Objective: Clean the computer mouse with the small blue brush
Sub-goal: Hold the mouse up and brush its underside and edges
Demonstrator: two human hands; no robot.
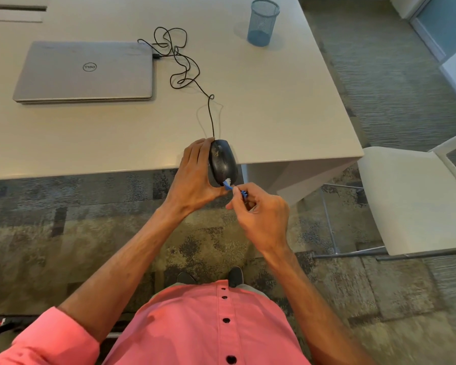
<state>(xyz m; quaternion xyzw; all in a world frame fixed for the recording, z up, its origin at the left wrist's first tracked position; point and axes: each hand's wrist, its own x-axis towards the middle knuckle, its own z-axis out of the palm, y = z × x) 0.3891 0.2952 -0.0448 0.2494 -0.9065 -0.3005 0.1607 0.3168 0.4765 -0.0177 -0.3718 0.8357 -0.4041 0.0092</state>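
laptop: closed grey slab with a matte lid, lying flat at the left.
cable: thin black cord, loosely looped from laptop to mouse.
left hand: fingers curled round the mouse, holding it off the table by its near edge.
mouse: black, rounded, scuffed plastic.
brush: small, blue handle, pale bristles on the mouse's near end.
right hand: fingertips pinching the brush.
cup: round, blue wire mesh.
table: smooth off-white top.
chair: white seat, thin metal legs.
floor: mottled carpet.
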